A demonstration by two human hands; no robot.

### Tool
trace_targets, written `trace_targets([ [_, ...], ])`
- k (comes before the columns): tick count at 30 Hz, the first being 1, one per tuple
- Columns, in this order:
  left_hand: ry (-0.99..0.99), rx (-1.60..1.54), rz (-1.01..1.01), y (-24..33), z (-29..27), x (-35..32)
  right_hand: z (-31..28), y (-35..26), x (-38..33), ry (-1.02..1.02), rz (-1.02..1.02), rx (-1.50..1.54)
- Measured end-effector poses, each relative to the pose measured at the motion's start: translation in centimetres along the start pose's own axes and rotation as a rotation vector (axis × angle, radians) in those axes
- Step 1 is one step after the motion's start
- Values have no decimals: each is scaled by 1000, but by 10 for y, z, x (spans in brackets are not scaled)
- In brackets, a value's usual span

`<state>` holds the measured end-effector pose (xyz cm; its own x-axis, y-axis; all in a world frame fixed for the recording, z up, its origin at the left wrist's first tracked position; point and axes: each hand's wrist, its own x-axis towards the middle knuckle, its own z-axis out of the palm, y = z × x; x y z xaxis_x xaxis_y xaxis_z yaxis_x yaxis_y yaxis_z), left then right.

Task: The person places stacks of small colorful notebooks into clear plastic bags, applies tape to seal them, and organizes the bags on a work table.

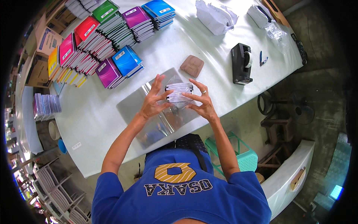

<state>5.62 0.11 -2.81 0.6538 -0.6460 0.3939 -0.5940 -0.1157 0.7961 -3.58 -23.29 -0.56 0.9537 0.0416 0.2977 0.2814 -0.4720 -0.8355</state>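
Between my two hands stands a small stack of notebooks (179, 88), its white page edges turned up and clear plastic film around it. My left hand (152, 100) grips the stack from the left, its thumb and a finger at the near side. From the right, my right hand (203, 103), with a ring on one finger, presses fingers against the same stack. Beneath both hands lie clear plastic sheets (135, 108), shiny and flat on the white table. A brown folded pad (192, 66) sits just beyond the stack.
Piles of coloured spiral notebooks (108, 35) fill the far left. A black tape dispenser (241, 63) and blue-handled cutters (263, 59) lie to the right. White crumpled bags (216, 16) rest at the far side. A green stool (238, 155) stands by the table's near edge (141, 151).
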Motion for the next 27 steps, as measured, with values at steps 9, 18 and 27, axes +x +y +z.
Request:
trace_targets([
  [9, -9, 130, 45, 4, 2, 8, 3, 1, 0, -1, -26, -175],
  [18, -46, 405, 121, 17, -11, 23, 1, -10, 15, 0, 27, -83],
  [27, -168, 311, -1, 21, -16, 36, 4, -12, 30, 67, 54, -120],
])
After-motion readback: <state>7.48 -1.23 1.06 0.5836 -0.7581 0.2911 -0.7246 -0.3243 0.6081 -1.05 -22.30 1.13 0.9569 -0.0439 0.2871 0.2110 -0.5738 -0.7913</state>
